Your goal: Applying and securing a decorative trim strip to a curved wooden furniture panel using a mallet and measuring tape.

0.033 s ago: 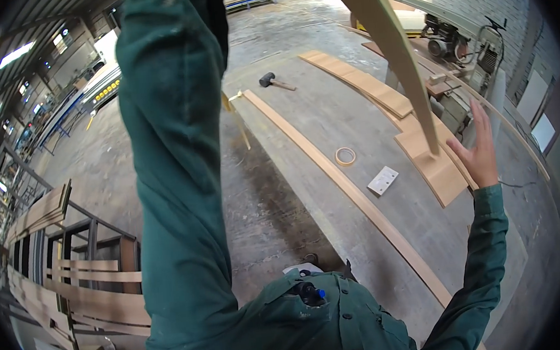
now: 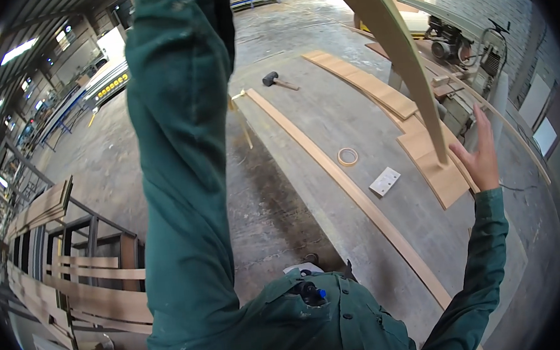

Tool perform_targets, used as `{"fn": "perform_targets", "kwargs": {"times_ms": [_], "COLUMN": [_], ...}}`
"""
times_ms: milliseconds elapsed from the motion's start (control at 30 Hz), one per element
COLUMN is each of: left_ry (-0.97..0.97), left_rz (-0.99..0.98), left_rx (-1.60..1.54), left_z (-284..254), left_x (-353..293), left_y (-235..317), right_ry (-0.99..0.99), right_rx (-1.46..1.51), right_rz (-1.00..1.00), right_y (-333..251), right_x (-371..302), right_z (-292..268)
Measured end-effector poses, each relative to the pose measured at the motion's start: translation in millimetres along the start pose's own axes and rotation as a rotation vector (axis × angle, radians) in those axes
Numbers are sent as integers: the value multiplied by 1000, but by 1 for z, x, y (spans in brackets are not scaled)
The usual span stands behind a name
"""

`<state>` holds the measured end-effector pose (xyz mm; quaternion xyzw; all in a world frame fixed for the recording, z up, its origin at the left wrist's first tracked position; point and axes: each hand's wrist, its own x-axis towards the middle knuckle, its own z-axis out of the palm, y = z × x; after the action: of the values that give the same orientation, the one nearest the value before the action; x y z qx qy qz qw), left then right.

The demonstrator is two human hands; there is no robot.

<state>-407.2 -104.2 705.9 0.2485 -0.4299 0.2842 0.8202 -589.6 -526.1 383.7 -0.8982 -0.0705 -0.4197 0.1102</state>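
Observation:
A long curved wooden beam (image 2: 395, 47) arches down from the top of the view, and its lower end hangs just left of my right hand (image 2: 479, 153). That hand is raised with its fingers spread and upright, thumb by the beam's end, and it grips nothing. My left arm, in a green sleeve (image 2: 186, 149), reaches straight up out of the top edge, so my left hand is hidden. Whether it holds the beam's upper part I cannot tell.
Below lies a grey work surface (image 2: 329, 125) with a long thin curved wood strip (image 2: 354, 192), a tape roll (image 2: 347, 156), a small white block (image 2: 384, 181), a mallet (image 2: 276, 80) and flat boards (image 2: 441, 175). A machine (image 2: 453, 36) stands far right. Stacked timber racks (image 2: 73, 303) stand at left.

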Motion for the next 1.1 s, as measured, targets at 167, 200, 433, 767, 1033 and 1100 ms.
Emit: {"fn": "perform_targets", "kwargs": {"times_ms": [167,200,433,767,1033,1100], "left_ry": [140,138,403,821,1041,1072], "left_rz": [-280,-197,-518,-938,-1119,-1169], "left_rx": [-118,-144,-158,-146,-121,-106], "left_z": [-59,-79,-190,-313,-391,-398], "left_x": [-31,-43,-142,-338,-455,-472], "left_y": [-21,-34,-125,-232,-274,-280], "right_ry": [-265,-312,-327,-655,-791,-828], "right_rx": [249,263,192,175,244,285], "right_rz": [346,380,330,694,955,1059], "right_y": [26,27,35,-11,-35,-38], "right_x": [-46,-56,-147,-252,-295,-301], "right_z": [5,6,-3,11,33,37]}}
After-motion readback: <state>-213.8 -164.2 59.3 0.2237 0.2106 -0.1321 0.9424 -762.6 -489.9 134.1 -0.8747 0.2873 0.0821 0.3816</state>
